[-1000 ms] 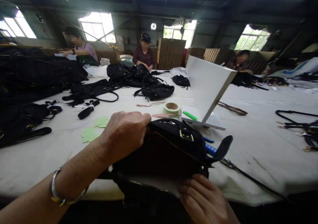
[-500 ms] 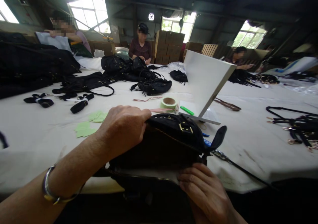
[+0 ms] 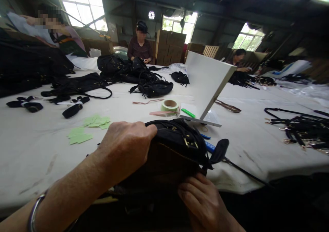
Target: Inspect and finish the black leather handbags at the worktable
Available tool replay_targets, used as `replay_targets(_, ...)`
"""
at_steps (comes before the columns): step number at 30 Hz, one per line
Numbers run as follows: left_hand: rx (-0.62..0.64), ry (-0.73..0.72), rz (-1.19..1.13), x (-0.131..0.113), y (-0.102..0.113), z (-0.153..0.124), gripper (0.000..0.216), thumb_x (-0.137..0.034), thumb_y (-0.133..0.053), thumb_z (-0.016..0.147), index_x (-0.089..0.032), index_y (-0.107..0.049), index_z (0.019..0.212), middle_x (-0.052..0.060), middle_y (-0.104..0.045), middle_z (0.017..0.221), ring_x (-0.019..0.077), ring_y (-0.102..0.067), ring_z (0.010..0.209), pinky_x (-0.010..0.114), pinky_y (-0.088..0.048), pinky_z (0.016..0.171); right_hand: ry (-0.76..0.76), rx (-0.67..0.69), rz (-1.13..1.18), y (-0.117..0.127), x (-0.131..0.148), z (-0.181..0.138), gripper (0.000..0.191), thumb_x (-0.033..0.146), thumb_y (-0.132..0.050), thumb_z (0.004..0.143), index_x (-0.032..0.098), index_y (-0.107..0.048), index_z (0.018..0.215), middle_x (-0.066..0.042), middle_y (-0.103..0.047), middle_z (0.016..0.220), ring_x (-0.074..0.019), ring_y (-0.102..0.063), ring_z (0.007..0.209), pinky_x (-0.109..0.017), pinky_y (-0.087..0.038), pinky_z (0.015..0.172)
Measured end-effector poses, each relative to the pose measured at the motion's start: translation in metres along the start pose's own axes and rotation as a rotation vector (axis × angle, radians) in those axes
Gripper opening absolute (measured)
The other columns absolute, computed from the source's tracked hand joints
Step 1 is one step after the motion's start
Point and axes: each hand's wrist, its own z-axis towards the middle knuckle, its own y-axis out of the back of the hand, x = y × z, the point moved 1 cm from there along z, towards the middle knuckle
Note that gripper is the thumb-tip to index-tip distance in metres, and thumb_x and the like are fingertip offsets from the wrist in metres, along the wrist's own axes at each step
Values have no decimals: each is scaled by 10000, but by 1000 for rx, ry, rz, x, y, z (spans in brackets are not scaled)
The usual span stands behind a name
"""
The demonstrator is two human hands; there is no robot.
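Note:
A black bag (image 3: 177, 132) with gold buckles and a long zip lies at the table's near edge, its zipped mouth gaping toward me. My left hand (image 3: 128, 144) is closed over the upper edge of the opening on the left, fingers curled around the fabric. At the lower right of the mouth, my right hand (image 3: 203, 197) grips the bag's edge with bent fingers; its fingertips are partly lost in the dark fabric. The bag's inside is too dark to make out. A black strap end (image 3: 219, 151) sticks out on the bag's right side.
Beyond the bag are a tape roll (image 3: 169, 106), a green bar (image 3: 188, 112) and an upright white board (image 3: 208, 84). Green paper slips (image 3: 79, 136) lie left, black straps (image 3: 303, 129) right. More black bags (image 3: 154, 87) sit farther back, where several people work.
The view has turned slightly right. The bag's mouth has narrowed, with its pale lower interior now hidden. Both hands keep their grip. The person at far left has raised the white sheet.

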Motion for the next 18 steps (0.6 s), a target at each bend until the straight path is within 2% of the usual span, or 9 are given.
replay_targets(4, -25, -52, -23, -12, -6, -6, 142, -143, -434, 789, -217, -539, 728, 14, -573, 612, 216, -582, 542, 290, -214, 486, -111, 65, 27, 0, 0, -5, 271, 52, -418, 739, 146, -603, 914, -75, -628, 793, -206, -560, 744, -370, -412, 732)
replay_targets(8, -2, -66, -68, -20, -14, -11, 163, -132, -424, 810, -217, -542, 739, 15, -574, 620, 216, -588, 538, 290, -209, 469, -185, 50, 61, 3, -3, -6, 263, 82, -438, 739, 152, -621, 914, -79, -626, 815, -221, -565, 774, -379, -431, 742)
replay_targets(11, 24, -79, -118, -25, -18, -13, 176, -115, -418, 814, -213, -554, 760, 19, -580, 631, 213, -600, 549, 284, -247, 462, -276, -23, 30, 2, -9, -3, 293, 35, -404, 784, 161, -623, 933, -73, -623, 817, -201, -581, 771, -320, -454, 687)
replay_targets(14, 37, -85, -158, -30, -22, -15, 196, -88, -403, 803, -201, -561, 778, 29, -590, 644, 212, -606, 557, 274, -314, 470, -355, -103, -120, -3, -20, 0, 312, -1, -380, 790, 159, -612, 926, -75, -626, 821, -199, -605, 756, -290, -472, 639)
replay_targets(18, 32, -91, -272, -36, -28, -20, 192, -71, -415, 759, -192, -562, 781, 41, -608, 662, 212, -612, 576, 277, -414, 502, -349, -64, -421, -15, -38, -6, 242, -9, -444, 715, 170, -599, 767, -65, -604, 672, -208, -604, 603, -280, -431, 510)
